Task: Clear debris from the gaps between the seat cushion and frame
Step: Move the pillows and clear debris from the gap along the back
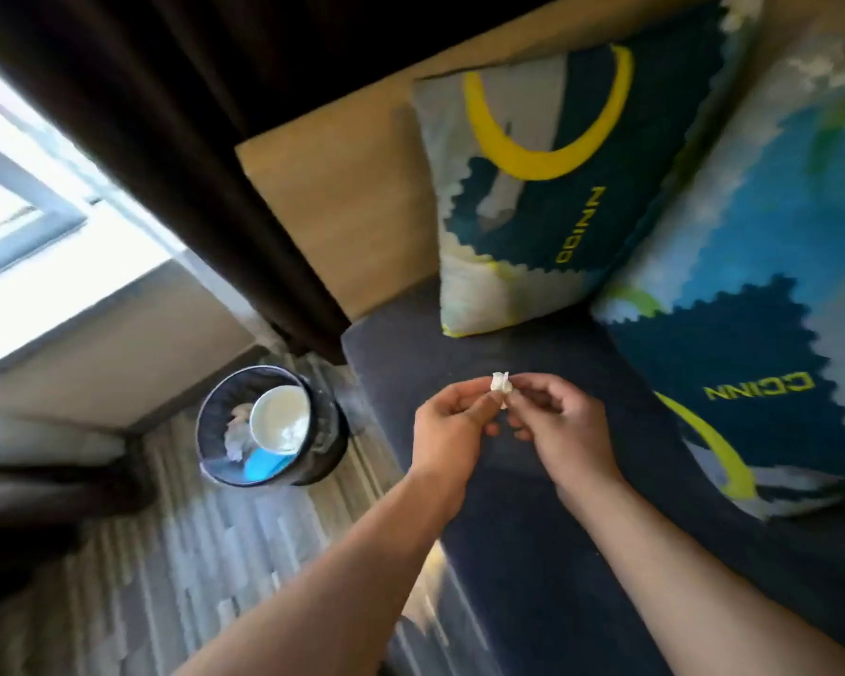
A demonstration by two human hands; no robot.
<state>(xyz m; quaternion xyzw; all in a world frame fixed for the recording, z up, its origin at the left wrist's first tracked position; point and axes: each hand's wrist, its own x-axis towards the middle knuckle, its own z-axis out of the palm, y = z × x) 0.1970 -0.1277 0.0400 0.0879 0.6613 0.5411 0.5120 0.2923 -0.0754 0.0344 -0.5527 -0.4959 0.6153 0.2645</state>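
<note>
A small crumpled white scrap (500,383) is pinched between the fingertips of both hands above the dark blue seat cushion (547,519). My left hand (452,422) holds it from the left and my right hand (559,419) from the right. The tan wooden frame (342,212) rises behind the cushion's far end. The gap between cushion and frame runs along that far edge, partly hidden by a pillow.
A round black waste bin (313,461) stands on the striped carpet left of the seat, holding a white cup, tissue and a blue item. Two patterned pillows (537,187) (762,309) lean at the back and right. A dark curtain (191,129) hangs by the window.
</note>
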